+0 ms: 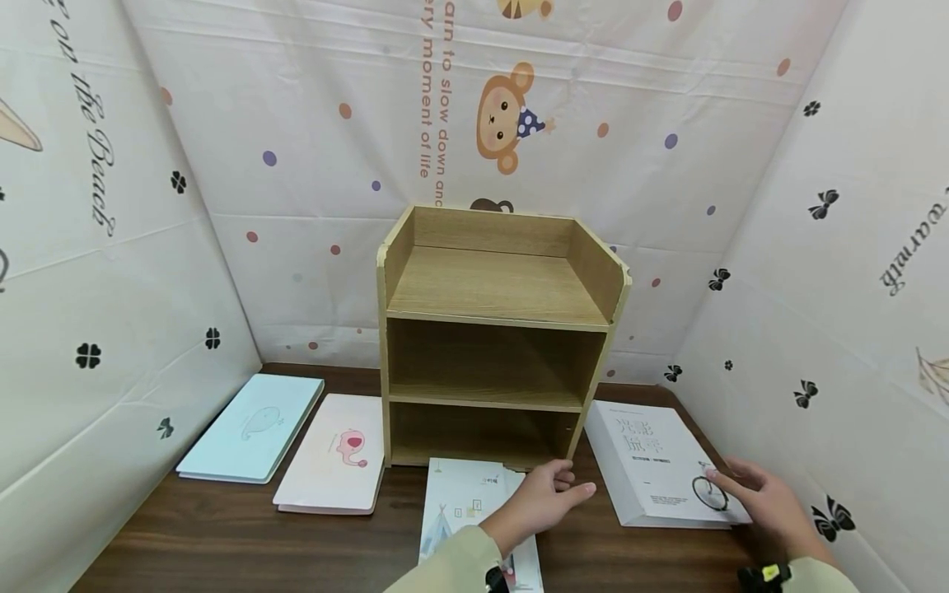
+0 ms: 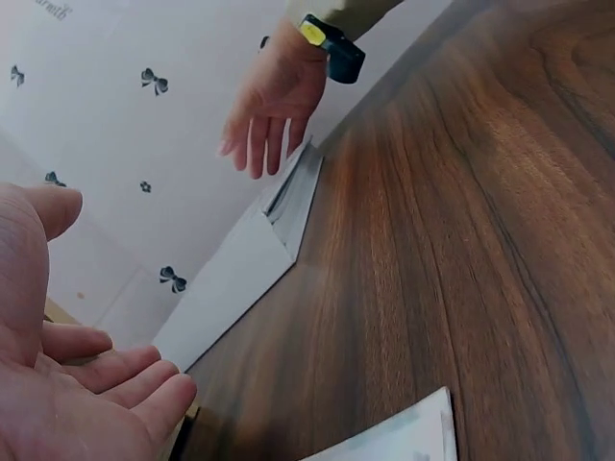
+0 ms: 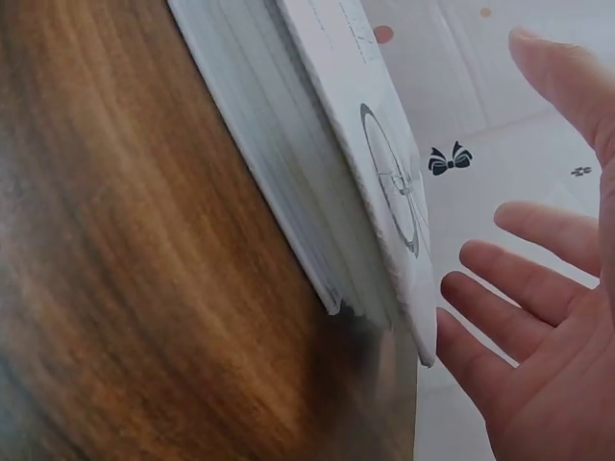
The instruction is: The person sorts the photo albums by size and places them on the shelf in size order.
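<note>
Over the pale booklet with a tent drawing (image 1: 452, 486), my left hand (image 1: 544, 502) hovers by the shelf's lower right corner. Its fingers are loosely bent with nothing between them in the left wrist view. My right hand (image 1: 767, 506) is at the near right corner of a thick white book with a bicycle picture (image 1: 652, 469). In the right wrist view its fingers are spread beside the book's cover; whether a fingertip touches the edge, I cannot tell. The book lies flat on the table, right of the wooden shelf (image 1: 497, 284).
Left of the shelf lie a white notebook with a pink elephant (image 1: 334, 453) and a light blue notebook with a whale (image 1: 255, 428). Printed cloth walls (image 1: 311, 165) close in the dark wooden table (image 1: 222, 535) at the back and both sides.
</note>
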`<action>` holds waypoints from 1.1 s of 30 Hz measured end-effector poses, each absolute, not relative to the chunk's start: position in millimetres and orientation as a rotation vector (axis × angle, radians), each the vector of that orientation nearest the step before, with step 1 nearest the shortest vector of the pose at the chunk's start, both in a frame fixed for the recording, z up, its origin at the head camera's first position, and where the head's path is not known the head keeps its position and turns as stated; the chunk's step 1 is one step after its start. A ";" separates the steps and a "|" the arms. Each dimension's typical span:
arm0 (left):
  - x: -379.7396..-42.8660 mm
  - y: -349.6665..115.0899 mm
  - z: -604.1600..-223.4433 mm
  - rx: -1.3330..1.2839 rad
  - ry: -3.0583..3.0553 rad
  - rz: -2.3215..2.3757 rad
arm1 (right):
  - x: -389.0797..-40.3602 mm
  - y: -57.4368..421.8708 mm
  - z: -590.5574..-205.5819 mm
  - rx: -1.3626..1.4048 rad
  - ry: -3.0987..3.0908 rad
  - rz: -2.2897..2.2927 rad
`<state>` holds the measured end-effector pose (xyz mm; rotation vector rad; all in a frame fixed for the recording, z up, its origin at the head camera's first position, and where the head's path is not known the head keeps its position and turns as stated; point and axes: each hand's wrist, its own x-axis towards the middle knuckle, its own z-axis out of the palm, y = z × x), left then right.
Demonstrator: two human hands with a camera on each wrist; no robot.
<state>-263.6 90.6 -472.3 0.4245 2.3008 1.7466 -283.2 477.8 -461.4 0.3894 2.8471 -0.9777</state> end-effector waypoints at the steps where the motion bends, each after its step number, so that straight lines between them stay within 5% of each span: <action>1: -264.0 92.6 -472.5 0.417 2.289 1.758 | -283.9 478.1 -461.1 0.396 2.839 -0.973; 33: -270.4 139.9 -489.4 0.177 1.947 1.969 | -289.8 489.0 -460.9 0.393 2.781 -0.907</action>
